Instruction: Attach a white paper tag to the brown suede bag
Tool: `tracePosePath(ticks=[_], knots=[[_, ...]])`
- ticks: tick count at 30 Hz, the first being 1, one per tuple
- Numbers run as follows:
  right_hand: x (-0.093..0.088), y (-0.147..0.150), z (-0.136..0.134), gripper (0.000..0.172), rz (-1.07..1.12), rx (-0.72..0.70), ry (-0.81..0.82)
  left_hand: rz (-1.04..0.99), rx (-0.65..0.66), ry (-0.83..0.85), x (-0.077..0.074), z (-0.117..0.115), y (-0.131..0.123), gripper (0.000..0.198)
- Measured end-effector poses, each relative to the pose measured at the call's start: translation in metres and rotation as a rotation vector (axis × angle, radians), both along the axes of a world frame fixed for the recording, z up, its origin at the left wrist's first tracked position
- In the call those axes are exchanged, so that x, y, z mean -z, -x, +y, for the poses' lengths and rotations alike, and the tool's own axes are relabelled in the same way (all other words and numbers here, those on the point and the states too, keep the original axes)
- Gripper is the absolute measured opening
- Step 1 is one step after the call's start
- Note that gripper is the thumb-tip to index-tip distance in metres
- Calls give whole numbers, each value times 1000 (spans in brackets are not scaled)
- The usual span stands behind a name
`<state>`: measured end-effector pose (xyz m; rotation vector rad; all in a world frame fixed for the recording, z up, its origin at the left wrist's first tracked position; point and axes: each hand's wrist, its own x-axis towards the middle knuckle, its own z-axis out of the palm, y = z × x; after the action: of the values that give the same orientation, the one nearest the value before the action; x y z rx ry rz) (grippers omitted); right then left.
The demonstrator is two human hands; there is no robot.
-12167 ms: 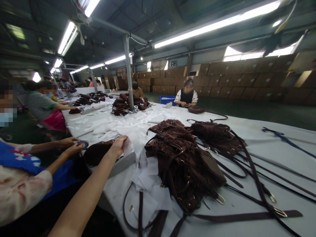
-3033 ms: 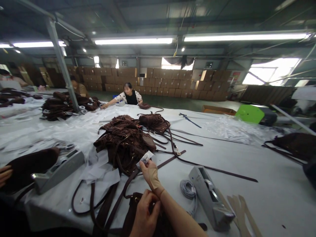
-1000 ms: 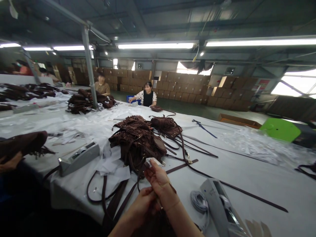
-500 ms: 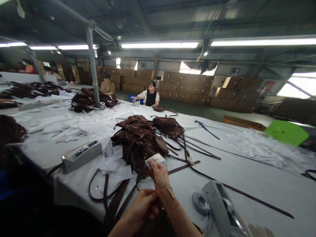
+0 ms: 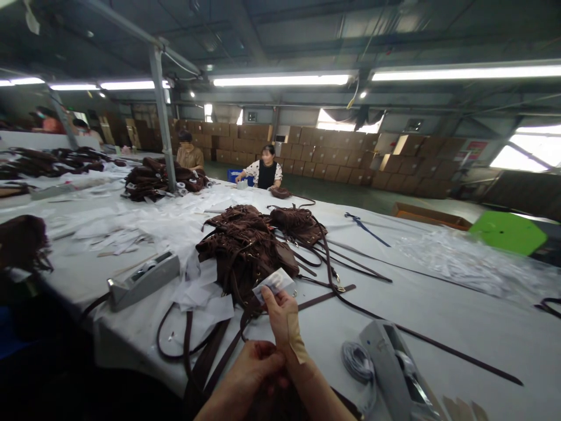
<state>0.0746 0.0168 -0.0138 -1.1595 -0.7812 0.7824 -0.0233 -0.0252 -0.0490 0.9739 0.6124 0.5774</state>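
Note:
My right hand (image 5: 283,318) pinches a small whitish packet (image 5: 276,282), partly see-through, between thumb and fingers. It holds the packet over the front of a heap of dark brown fringed bags (image 5: 249,248). My left hand (image 5: 256,365) is closed, its fingers curled beside the right wrist; what they grip is hidden. A strip of tan tape (image 5: 295,339) lies along the right wrist. Below both hands, dark brown material is partly visible near my lap. Brown straps (image 5: 214,356) hang over the table edge to the left of my left hand.
Grey tape dispensers stand at left (image 5: 144,278) and right (image 5: 397,368), with a coiled pale cord (image 5: 357,361) beside the right one. White paper sheets (image 5: 210,298) lie by the heap. Clear plastic bags (image 5: 464,263) spread at right. A co-worker (image 5: 266,169) sits across the table.
My right hand has turned slightly, and the packet now shows its face more and sits a little higher. A brown bag at the far left edge has shifted.

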Motion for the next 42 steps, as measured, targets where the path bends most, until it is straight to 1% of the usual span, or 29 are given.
tracePosePath(ticks=[4,9,15,17,19,20,22,23,25,26,29,31,35,38,42], knots=[[0,-2,-2,43,-8,-26,19,-61,2,43,3,0,0,49],[2,-5,-1,42,-21,12,31,-83,-92,99,11,0,-5,47],[11,-13,4,47,-25,65,42,16,-149,44,13,-2,-9,51],[13,-16,4,48,-36,76,44,1,-175,111,14,-4,-9,50],[15,-18,5,49,-59,89,45,-70,-222,254,14,-7,-9,54],[16,-18,4,48,-76,97,45,-125,-226,337,14,-9,-10,58],[18,-16,3,46,-118,114,47,-253,-186,450,12,-13,-14,68],[18,-14,2,44,-141,122,51,-313,-157,463,11,-15,-17,71],[19,-10,-1,40,-189,134,63,-386,-134,427,8,-18,-26,70],[19,-9,-2,39,-207,139,68,-388,-148,393,7,-19,-32,66],[18,-7,-6,38,-232,153,78,-325,-216,262,7,-20,-45,56],[17,-9,-8,40,-228,161,77,-292,-244,166,9,-21,-50,57],[17,-13,-6,42,-210,155,67,-215,-264,37,13,-23,-51,62],[19,-12,-4,43,-177,138,52,-127,-296,-31,13,-22,-47,66],[24,-10,-2,43,-109,126,39,-40,-308,-73,13,-20,-41,74]])
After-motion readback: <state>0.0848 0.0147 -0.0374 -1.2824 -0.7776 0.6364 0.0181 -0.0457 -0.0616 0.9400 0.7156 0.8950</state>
